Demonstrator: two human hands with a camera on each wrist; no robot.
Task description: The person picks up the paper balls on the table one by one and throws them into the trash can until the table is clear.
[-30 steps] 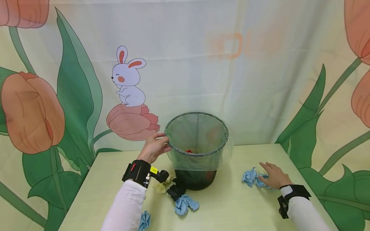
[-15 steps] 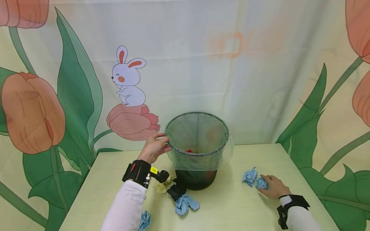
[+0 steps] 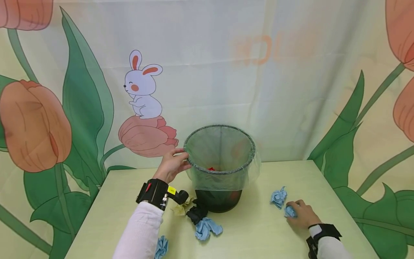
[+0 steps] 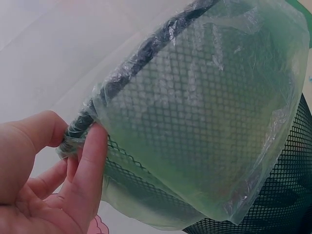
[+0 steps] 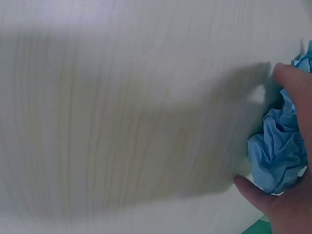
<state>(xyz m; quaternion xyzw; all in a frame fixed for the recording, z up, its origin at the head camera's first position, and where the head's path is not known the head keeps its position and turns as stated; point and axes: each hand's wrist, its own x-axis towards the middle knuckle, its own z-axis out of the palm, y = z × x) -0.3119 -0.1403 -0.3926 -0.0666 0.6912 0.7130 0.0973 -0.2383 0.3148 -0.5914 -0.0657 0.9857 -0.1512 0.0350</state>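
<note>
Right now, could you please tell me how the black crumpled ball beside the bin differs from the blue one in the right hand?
The right hand curls its fingers around the blue ball, while no hand touches the black ball. The black ball lies close by the foot of the bin; the blue ball is away from it, to the right. Both are crumpled.

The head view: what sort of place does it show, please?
Probably a small staged indoor recording corner, though I cannot be sure: a printed backdrop with tulips and a rabbit hangs behind a pale table, and a bag-lined mesh bin stands on that table.
</note>
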